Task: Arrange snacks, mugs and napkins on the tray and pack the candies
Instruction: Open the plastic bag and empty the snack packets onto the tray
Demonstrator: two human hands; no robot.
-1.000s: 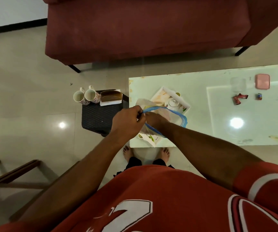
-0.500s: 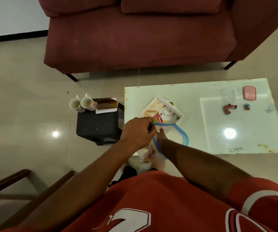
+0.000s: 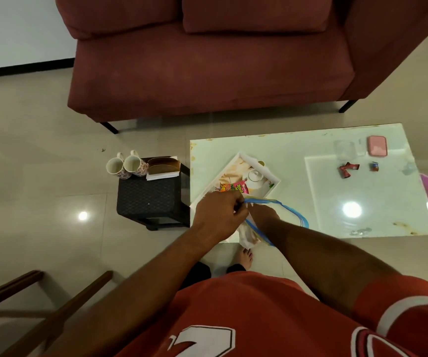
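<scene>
Left hand (image 3: 219,215) pinching blue rim of clear zip bag (image 3: 277,210) at bench's (image 3: 298,155) near edge. Right hand (image 3: 261,219) plunged inside bag mouth; fingers hidden, grip cannot be told. Tray (image 3: 272,176) on bench just beyond hands, holding pink snack packet (image 3: 234,188) and white teapot (image 3: 254,177). Two candies (image 3: 348,169) on bench far right of tray, near pink box (image 3: 377,146). Two mugs (image 3: 126,165) and napkins (image 3: 162,174) on dark stool (image 3: 151,199) left of bench.

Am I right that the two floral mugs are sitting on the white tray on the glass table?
Not quite. The head view shows the two floral mugs on the dark stool beside the glass table, not on the white tray.
</scene>
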